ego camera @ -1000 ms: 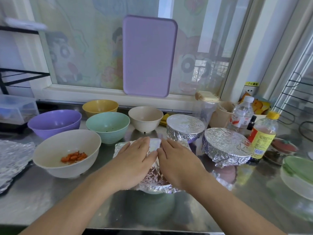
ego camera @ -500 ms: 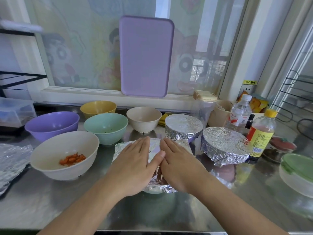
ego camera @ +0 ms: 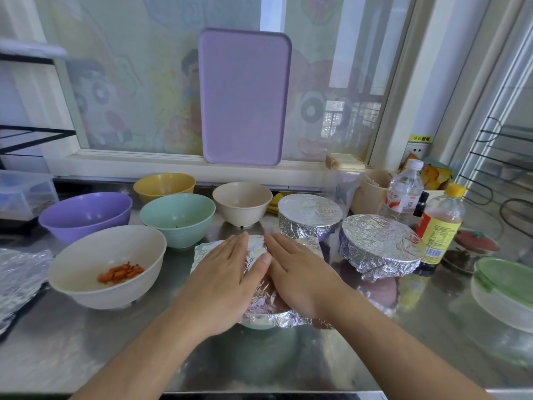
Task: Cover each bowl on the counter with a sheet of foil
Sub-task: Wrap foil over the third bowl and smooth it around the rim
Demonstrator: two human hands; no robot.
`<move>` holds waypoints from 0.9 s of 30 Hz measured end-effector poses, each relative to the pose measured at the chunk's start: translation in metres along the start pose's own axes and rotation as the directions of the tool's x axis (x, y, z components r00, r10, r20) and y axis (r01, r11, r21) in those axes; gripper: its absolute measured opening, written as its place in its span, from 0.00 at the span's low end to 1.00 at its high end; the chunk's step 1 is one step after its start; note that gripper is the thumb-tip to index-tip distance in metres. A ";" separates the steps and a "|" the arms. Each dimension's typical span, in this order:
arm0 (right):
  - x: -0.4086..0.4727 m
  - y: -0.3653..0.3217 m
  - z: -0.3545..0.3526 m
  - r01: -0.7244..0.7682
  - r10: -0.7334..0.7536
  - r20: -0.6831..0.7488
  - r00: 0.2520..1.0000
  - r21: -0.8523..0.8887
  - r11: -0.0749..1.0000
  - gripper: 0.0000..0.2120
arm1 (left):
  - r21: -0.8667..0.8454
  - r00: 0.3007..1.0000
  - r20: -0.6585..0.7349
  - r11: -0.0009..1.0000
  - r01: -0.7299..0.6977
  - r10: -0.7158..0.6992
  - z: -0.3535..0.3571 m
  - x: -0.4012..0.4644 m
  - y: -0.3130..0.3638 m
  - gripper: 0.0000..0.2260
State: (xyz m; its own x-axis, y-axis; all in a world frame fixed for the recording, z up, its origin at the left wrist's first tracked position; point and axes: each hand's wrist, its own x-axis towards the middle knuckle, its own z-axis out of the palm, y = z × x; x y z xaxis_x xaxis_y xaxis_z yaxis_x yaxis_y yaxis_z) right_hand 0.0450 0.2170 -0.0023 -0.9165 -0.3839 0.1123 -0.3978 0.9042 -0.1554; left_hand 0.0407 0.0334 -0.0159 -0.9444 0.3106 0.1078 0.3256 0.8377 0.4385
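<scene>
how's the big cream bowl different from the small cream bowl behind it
The big cream bowl is wider and sits nearer on the left; the small cream bowl stands further back by the window. The big one holds chopped orange pieces; nothing shows in the small one. Both are uncovered, with no foil.

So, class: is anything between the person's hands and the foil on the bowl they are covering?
Nothing visible. The left hand and right hand lie flat on the foil sheet, pressing it over the bowl.
</scene>
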 end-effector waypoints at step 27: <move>0.016 0.004 0.014 -0.011 0.013 -0.048 0.999 0.047 0.999 0.37 | 0.023 0.999 0.024 0.999 -0.041 0.041 -0.005 -0.002 -0.003 0.34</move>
State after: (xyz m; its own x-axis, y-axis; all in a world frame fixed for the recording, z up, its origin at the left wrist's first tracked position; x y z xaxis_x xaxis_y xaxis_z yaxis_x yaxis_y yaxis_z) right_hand 0.0282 0.2121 -0.0148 -0.9187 -0.3624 0.1571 -0.3891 0.8987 -0.2023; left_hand 0.0419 0.0281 -0.0131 -0.9289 0.3554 0.1037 0.3653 0.8341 0.4133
